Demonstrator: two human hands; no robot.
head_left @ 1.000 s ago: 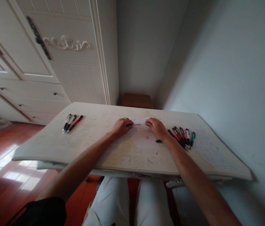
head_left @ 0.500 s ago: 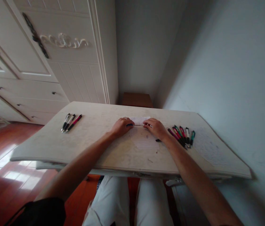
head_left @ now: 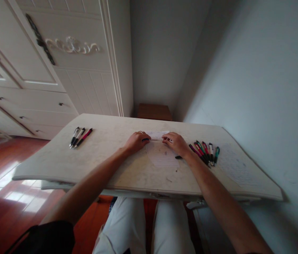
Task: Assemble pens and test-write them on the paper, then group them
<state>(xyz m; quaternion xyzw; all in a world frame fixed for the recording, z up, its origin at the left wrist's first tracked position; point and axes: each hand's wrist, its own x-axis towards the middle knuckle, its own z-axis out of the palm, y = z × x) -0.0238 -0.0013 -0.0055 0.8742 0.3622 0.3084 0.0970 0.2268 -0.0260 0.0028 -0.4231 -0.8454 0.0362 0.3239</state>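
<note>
White table (head_left: 106, 158): pens (head_left: 204, 151), paper (head_left: 160, 155).

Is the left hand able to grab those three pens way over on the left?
Probably yes: bare table lies between the left hand and the three pens, though it's pinching a thin refill.

White wardrobe (head_left: 59, 53), wooden floor (head_left: 0, 197), brown stool (head_left: 154, 112)

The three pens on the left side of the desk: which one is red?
The rightmost pen of the trio, nearest the left hand; its two neighbours are black and white.
</note>
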